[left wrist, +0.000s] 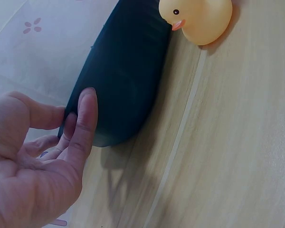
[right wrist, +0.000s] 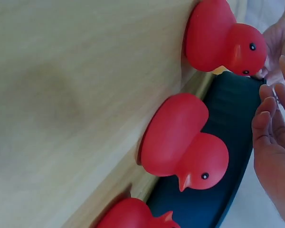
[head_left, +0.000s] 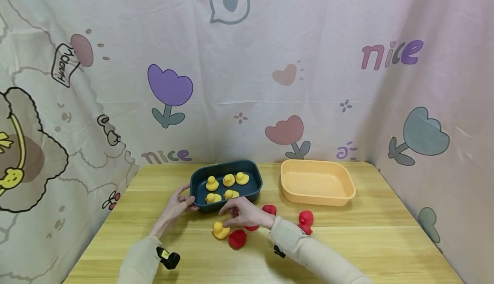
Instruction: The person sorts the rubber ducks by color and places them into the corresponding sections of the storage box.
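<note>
- Where the right hand (head_left: pixel 247 216) reaches down, low and just left of centre in the head view, its loosely spread fingers hover over a yellow duck (head_left: pixel 221 230) on the table (head_left: pixel 386 241); whether the fingertips touch it cannot be told, and nothing is pinched.
- Yellow duck: upright on the wood, just below the dark tray's near wall, touching or nearly touching a red duck to its right. In the left wrist view it sits at the top edge, beside the tray.
- Dark tray (head_left: pixel 254 189): centre of the head view, holding five yellow ducks (head_left: pixel 227 181) in two rows.
- Left hand (head_left: pixel 178 204): thumb and fingers rest against the tray's left end, relaxed; in the left wrist view the fingers (left wrist: pixel 85 123) lie straight along the wall, steadying, not gripping.
- Red ducks: one (head_left: pixel 237 239) beside the yellow duck, one (head_left: pixel 269 209) above the right wrist, a pair (head_left: pixel 305 220) further right. The right wrist view shows three (right wrist: pixel 180 142) close along the tray wall.
- Orange tray (head_left: pixel 347 194): right of the dark tray, apart from it, nothing inside.
- Printed cloth (head_left: pixel 247 61): behind and to both sides.
- Handling note, as a judgement: close on the yellow duck's body from above with thumb and two fingers, clear of the red neighbour, and keep the tray braced.
</note>
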The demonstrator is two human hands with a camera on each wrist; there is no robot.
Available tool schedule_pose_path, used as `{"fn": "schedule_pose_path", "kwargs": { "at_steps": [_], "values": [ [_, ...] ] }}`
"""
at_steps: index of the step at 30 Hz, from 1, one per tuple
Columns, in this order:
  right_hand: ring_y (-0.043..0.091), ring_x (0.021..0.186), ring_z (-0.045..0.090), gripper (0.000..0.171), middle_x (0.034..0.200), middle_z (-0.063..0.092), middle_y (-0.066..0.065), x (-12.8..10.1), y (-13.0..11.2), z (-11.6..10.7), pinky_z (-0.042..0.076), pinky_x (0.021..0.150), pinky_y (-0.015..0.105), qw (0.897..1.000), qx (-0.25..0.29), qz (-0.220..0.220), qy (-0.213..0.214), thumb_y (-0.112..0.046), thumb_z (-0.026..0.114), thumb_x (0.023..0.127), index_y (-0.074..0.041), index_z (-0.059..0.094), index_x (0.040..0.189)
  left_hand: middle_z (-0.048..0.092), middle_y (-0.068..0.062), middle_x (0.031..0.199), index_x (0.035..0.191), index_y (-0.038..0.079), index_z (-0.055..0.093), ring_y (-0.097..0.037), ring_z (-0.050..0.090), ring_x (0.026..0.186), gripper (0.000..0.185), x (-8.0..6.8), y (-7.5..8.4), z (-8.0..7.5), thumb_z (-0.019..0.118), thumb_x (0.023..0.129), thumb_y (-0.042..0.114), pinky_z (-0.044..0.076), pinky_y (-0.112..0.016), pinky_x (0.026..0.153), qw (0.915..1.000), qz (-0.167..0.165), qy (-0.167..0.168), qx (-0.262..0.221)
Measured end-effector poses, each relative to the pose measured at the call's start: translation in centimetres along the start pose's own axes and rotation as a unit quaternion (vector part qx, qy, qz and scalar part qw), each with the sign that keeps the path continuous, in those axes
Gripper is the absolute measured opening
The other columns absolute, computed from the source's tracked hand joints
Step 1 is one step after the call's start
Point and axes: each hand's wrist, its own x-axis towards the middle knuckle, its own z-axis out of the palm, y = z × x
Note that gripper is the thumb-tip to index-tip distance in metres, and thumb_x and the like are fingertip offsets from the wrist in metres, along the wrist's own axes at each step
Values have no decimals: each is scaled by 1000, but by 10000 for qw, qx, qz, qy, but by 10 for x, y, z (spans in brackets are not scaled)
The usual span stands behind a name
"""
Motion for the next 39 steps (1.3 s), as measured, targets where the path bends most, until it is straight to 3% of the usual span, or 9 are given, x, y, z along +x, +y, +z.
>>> {"fn": "schedule_pose_path", "kwargs": {
  "at_steps": [8,33,39],
  "values": [
    [-1,59,45,31,76,60,6,1,3,5,43,52,8,9998,-47,172,-89,-27,70,76,-9,65,100,61,-12,84,142,6,15,-21,65,72,61,0,0,0,47,90,4,54,-44,79,10000,-46,-2,16],
    [-1,55,42,22,69,57,7,6,1,11,38,49,7,9982,-421,160,-384,-26,71,74,-13,66,92,60,-22,93,142,6,17,-19,65,72,60,2,-2,-1,47,90,5,53,-47,82,10000,-17,-20,45],
    [-2,54,41,22,65,55,1,9,2,13,39,49,7,9973,-591,236,-373,-29,72,74,-14,66,89,60,-20,90,141,6,18,-19,65,71,60,2,-4,-1,48,90,4,54,-45,79,10000,18,6,-7]
  ]
}}
